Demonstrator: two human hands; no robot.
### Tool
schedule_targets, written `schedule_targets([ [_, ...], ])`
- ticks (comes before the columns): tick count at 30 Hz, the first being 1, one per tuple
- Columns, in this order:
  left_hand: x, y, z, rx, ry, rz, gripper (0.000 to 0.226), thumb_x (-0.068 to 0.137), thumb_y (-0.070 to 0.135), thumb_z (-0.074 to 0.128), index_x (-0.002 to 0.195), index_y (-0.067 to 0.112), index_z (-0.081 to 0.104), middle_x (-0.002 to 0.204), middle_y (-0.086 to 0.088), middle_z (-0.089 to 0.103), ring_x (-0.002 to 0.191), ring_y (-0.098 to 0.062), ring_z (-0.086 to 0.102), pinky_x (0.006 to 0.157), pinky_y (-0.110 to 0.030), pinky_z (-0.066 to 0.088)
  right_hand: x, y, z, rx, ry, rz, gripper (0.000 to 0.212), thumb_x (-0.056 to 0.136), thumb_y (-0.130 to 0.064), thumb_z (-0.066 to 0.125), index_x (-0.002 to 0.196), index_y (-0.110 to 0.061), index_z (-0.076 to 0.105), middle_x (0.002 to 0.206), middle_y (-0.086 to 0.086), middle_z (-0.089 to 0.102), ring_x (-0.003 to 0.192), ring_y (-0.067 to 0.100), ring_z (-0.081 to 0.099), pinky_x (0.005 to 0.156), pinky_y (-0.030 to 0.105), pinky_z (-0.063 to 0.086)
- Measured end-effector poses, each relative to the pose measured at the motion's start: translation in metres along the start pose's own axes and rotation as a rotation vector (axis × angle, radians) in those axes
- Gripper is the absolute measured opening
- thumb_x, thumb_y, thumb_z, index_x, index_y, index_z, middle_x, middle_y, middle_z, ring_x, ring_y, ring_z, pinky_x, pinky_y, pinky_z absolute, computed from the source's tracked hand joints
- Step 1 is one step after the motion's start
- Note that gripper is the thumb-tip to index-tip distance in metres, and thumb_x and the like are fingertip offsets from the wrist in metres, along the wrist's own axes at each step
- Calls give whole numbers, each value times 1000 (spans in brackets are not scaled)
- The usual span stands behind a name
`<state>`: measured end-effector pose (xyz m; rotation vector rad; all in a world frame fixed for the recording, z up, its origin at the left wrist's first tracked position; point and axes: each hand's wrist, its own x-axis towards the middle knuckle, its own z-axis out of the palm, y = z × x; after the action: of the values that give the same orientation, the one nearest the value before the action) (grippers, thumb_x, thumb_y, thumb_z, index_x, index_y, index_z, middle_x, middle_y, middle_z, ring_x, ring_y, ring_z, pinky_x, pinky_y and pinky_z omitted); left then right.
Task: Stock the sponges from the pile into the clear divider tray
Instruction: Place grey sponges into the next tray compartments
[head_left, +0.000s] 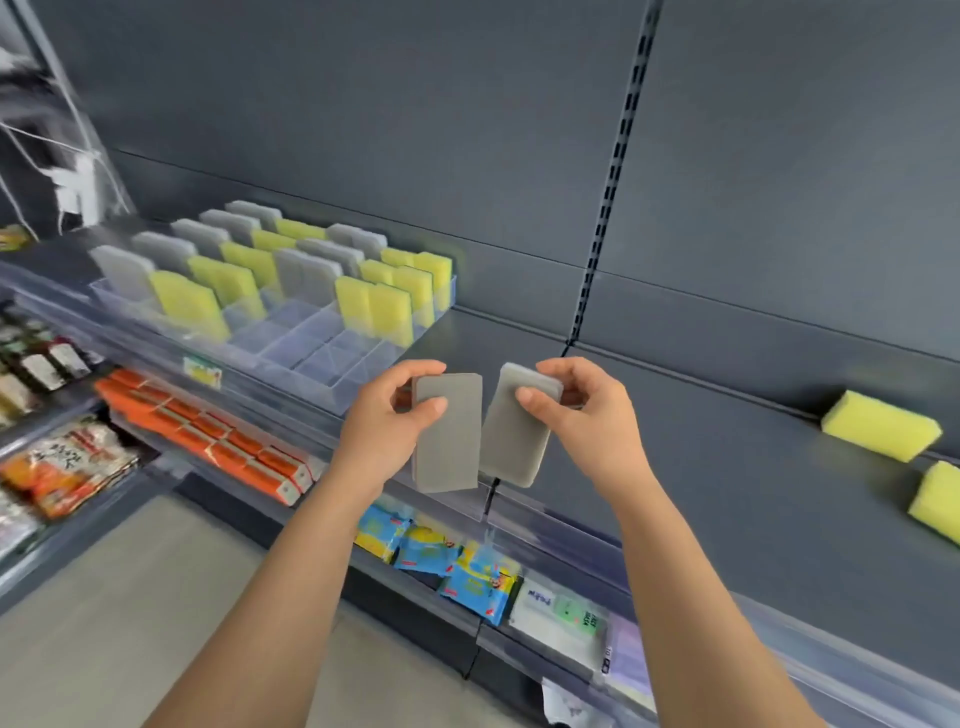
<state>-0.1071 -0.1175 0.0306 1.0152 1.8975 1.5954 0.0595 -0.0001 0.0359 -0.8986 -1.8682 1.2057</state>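
Lower left shelves: dark bottles (47, 364) at the far edge, then a row of orange boxes (208, 431) one level under the tray. Pretty blurry down there, tbh.

Tray: the clear divider tray (291, 374) sat on the grey shelf (701, 441), up and to the left of both hands.

Tray contents: grey sponges (306, 270) and yellow sponges (384, 312) stood upright in the back and middle compartments, in mixed rows.

Left hand: the left hand (384, 421) was pinching the left grey sponge (449, 441) near its top corner, thumb on the front and fingers curled behind. The sponge hung upright in the air, just in front of the shelf edge.

Right hand: the right hand (582, 415) did the same to the right grey sponge (514, 441), with the thumb on its face and the fingers wrapped over the top edge. That sponge was tilted a bit, just beside the other one. Couldn't tell if the two touched.

Below the hands: blue packets (447, 566) on the next shelf down.

Far right: two loose yellow sponges (880, 426) lay flat on the same shelf, well apart from the tray, one partly cut off by the frame edge.
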Motion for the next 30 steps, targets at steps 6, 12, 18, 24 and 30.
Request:
schedule_targets([
  [6,15,-13,-63,-34,69,-5,37,85,4,63,94,40,64,105,-4,65,100,-23,59,84,-39,51,26,-24,65,9,-125,0,29,77,-23,77,103,-24,64,94,-7,66,81,7,58,72,16,46],
  [12,51,-29,-120,-19,133,13,37,84,5,64,94,40,64,107,-3,66,102,-21,60,85,-37,52,67,-38,130,23,-179,-29,36,76,-25,77,109,-18,66,96,-6,68,83,7,60,74,17,46],
  [18,110,-39,-169,20,148,52,39,83,3,65,92,41,63,106,-1,66,101,-20,60,85,-36,50,124,-52,189,49,-168,-72,24,75,-21,78,96,-20,66,85,-12,64,74,5,56,69,16,45],
  [24,167,-42,-215,109,163,85,37,81,1,65,90,37,61,103,1,66,97,-17,60,84,-36,51,171,-61,244,43,-129,-108,22,76,-20,77,92,-21,63,84,-10,63,73,6,54,70,18,47],
  [30,210,-53,-251,154,206,129,36,82,5,64,89,40,58,106,-3,62,97,-20,59,76,-35,51,192,-63,284,-2,-44,-136,28,78,-18,75,85,-34,53,85,-14,59,77,4,55,69,15,45],
])
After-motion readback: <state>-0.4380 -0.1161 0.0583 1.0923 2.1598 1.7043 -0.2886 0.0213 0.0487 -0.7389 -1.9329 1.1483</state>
